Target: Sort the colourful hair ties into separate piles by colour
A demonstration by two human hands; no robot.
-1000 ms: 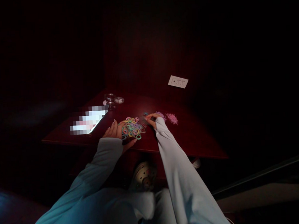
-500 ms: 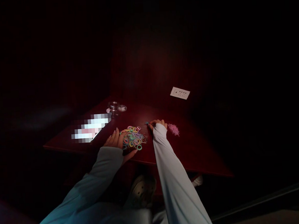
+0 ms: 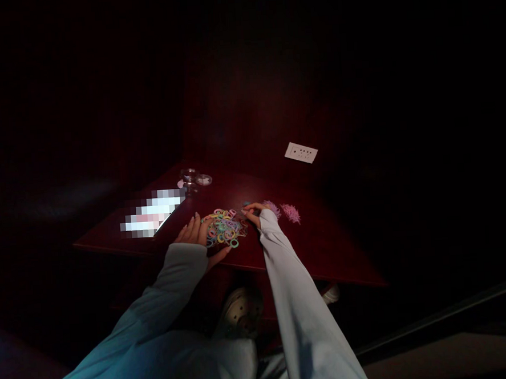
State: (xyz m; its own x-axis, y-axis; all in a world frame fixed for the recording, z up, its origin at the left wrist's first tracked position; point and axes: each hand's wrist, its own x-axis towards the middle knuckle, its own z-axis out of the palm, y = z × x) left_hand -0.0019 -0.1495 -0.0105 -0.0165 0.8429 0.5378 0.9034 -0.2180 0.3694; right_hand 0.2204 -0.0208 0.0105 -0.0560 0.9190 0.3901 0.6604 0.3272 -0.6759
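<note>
A loose heap of multicoloured hair ties (image 3: 226, 230), rings of several pastel shades tangled with thin bands, lies on the dark red table. My left hand (image 3: 193, 232) rests along the heap's left side, fingers and thumb spread around it. Just off the heap's right edge, my right hand (image 3: 254, 211) has thumb and fingertips together on the tabletop; what they pinch is too small to make out. Beyond those fingertips sits a small blue bunch (image 3: 246, 203). A purple bunch (image 3: 272, 209) shows partly behind my right hand, and a pink bunch (image 3: 291, 213) lies farther right.
A phone-like lit screen (image 3: 154, 215), blurred out, lies at the left of the table (image 3: 325, 248). Behind it stand a clear jar (image 3: 189, 176) and a round clear lid (image 3: 204, 180). A white socket plate (image 3: 301, 153) is on the back wall. The surroundings are very dark.
My right hand has drawn slightly left and toward me, nearer the heap, uncovering the purple bunch. My left hand keeps its place beside the heap. The whole view has shifted slightly.
</note>
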